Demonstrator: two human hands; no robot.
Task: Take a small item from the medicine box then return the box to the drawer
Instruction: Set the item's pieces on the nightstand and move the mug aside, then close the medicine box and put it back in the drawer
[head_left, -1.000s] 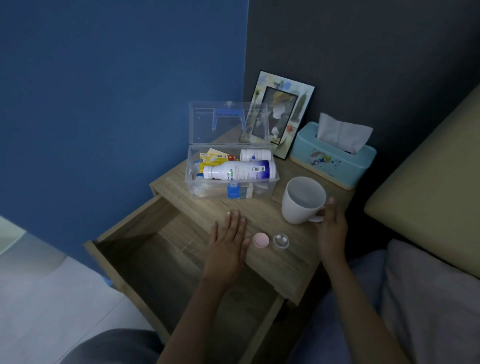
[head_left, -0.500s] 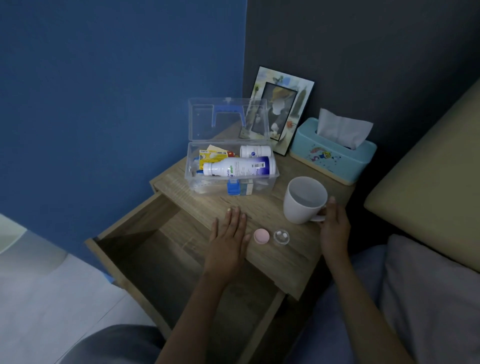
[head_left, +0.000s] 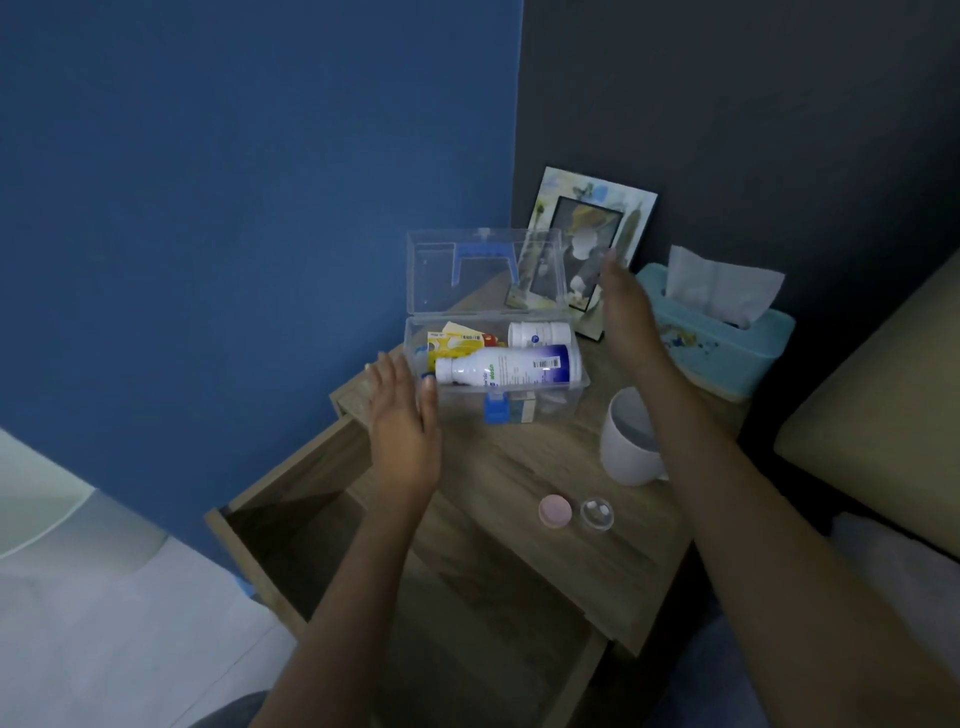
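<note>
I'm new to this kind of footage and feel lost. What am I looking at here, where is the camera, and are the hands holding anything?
There is no machine: a person wears a wide-angle camera on the head, looking down at their own two bare hands. That is the only view.

They sit by a wooden nightstand whose drawer is pulled open. On top stands a clear medicine box, its lid up, with a large white bottle and smaller packets inside. In front lie a small pink cap and a clear dome. A white mug, a tissue box and a picture frame stand nearby.

The left hand is open at the box's left end; the right hand is open, raised near the lid. Neither holds anything.
</note>
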